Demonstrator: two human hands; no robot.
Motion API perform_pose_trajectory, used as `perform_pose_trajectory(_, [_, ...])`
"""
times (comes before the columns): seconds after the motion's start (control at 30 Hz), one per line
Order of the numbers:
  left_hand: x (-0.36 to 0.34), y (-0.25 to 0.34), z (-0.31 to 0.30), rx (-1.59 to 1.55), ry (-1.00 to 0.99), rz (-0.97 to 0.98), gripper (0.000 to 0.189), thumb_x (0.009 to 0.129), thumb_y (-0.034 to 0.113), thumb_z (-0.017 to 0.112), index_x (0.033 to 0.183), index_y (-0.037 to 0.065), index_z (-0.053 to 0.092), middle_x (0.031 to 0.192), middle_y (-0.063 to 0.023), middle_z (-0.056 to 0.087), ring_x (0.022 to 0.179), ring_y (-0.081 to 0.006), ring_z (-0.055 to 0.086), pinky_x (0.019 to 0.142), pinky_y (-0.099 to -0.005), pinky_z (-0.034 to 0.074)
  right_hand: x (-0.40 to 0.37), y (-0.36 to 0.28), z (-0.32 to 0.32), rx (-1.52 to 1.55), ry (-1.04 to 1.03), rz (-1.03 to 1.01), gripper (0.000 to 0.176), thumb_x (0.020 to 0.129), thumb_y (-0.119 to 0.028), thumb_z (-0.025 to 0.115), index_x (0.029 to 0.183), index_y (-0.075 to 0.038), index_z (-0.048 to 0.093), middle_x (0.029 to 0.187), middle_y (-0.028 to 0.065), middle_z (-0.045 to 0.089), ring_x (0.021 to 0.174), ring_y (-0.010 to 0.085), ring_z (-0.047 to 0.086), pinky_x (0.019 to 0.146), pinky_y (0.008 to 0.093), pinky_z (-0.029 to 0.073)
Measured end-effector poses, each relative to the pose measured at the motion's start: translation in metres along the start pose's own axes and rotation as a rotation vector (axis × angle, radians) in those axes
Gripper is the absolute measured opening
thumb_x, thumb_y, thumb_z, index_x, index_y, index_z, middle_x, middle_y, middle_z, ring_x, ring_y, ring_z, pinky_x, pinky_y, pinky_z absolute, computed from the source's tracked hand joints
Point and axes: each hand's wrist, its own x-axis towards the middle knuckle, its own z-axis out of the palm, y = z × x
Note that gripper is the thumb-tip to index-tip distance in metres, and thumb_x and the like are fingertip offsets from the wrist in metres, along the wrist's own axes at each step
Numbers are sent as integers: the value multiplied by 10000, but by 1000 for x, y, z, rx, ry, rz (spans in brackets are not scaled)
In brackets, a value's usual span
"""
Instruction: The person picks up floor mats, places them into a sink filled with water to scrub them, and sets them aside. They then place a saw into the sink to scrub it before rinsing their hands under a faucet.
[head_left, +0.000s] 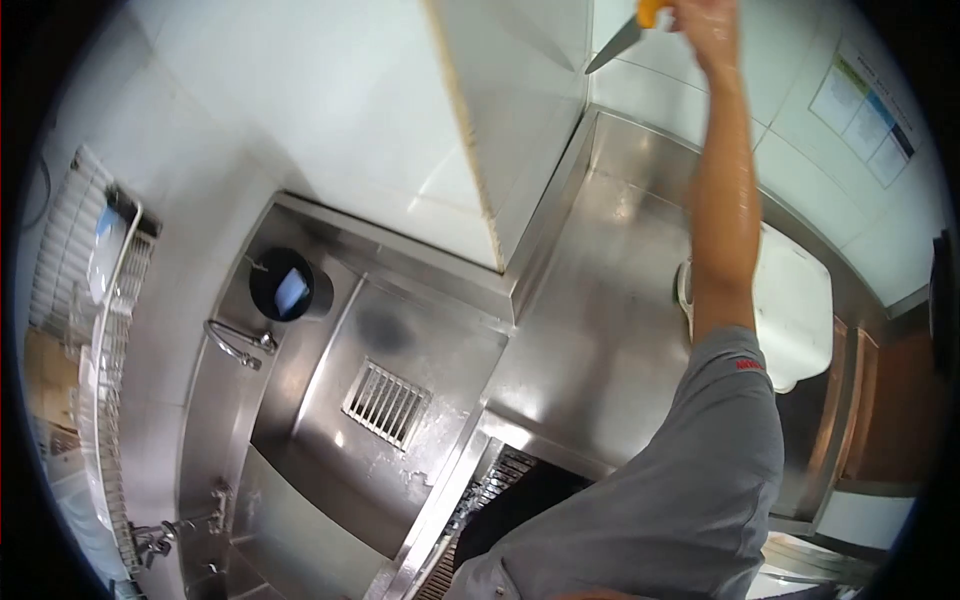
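Hands: right hand [706, 22], partly cropped, apparently tight around an orange-handled knife [617, 46]; left hand unseen.

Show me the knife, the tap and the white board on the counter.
knife [618, 47], head view, on the blade.
tap [262, 342], head view, near its base.
white board [800, 300], head view, on its bare top face.

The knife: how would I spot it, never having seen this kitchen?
Start at the steel counter in the wall corner and follow the raised bare arm upward. At the picture's top edge the right hand grips the knife. Its orange handle and pointed grey blade against white tiles set it apart.
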Motion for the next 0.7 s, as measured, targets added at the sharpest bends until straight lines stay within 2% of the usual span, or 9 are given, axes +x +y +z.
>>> perform_pose_trajectory(0.07, [4, -10, 42, 3, 340, 167, 508, 925, 341, 392, 1281, -22, 401, 1271, -275, 416, 1098, -410, 445, 879, -497, 379, -3, -41, -41, 79, -163, -53, 190, 819, -201, 600, 909, -38, 563, 848, 126, 650, 552, 104, 562, 399, 203, 427])
perform_pose_trajectory(0.1, [3, 34, -69, -423, 451, 19, 496, 884, 362, 496, 1207, -9, 438, 1073, -271, 501, 956, -392, 497, 784, -502, 408, -4, -54, -58, 31, -175, 45, 213, 797, -150, 572, 945, 1, 553, 855, 205, 656, 515, 170, 520, 480, 263, 432])
perform_pose_trajectory(0.13, [6, 48, -91, -434, 428, 33, 496, 884, 362, 496, 1207, -9, 438, 1073, -271, 501, 956, -392, 497, 784, -502, 408, -15, -65, -71, 258, -164, 120, 164, 797, -53, 550, 948, 13, 551, 917, 240, 641, 491, 84, 423, 447, 175, 369])
perform_pose_trajectory(0.23, [15, 44, -87, -503, 468, 35, 419, 832, 342, 586, 1075, 7, 519, 959, -211, 521, 871, -371, 501, 732, -492, 416, -50, -110, -108, 326, -313, 207, 165, 804, -63, 546, 955, 4, 550, 951, 293, 612, 521, 116, 505, 464, 158, 400])
perform_pose_trajectory(0.33, [27, 7, -50, -657, 339, -67, 423, 805, 342, 589, 1096, 36, 563, 940, -177, 548, 859, -357, 523, 762, -480, 421, -104, -176, -114, 435, -222, 326, 170, 798, -49, 542, 964, -11, 549, 999, 340, 574, 592, 144, 574, 459, 146, 405])
perform_pose_trajectory(0.37, [27, -9, -42, -698, 209, -93, 391, 852, 292, 547, 1151, 42, 517, 1070, -171, 483, 1020, -352, 461, 825, -461, 381, -121, -199, -110, 484, -267, 317, 194, 800, -53, 547, 990, -14, 540, 1030, 344, 558, 681, 186, 598, 491, 163, 442])
perform_pose_trajectory(0.53, [21, -102, 26, -843, 285, -178, 416, 842, 267, 590, 1160, 7, 521, 1104, -181, 554, 1028, -333, 496, 889, -429, 381, -231, -288, 3, 561, -212, 456, 302, 806, -56, 552, 1102, -46, 493, 1091, 363, 503, 1070, 418, 521, 676, 283, 563])
perform_pose_trajectory(0.63, [3, -145, 54, -912, 258, -367, 358, 800, 168, 641, 1106, 13, 538, 1084, -172, 531, 1021, -309, 475, 885, -420, 366, -299, -305, 118, 871, -602, 677, 279, 822, -56, 516, 1097, -36, 473, 1062, 383, 504, 1018, 414, 553, 622, 287, 571])
perform_pose_trajectory(0.7, [-6, -162, 70, -879, 191, -447, 330, 799, 162, 626, 1080, 11, 540, 1053, -169, 509, 1003, -325, 462, 881, -419, 365, -350, -336, 184, 906, -811, 667, 215, 844, -78, 499, 1054, -29, 487, 1129, 393, 458, 1031, 427, 544, 641, 344, 582])
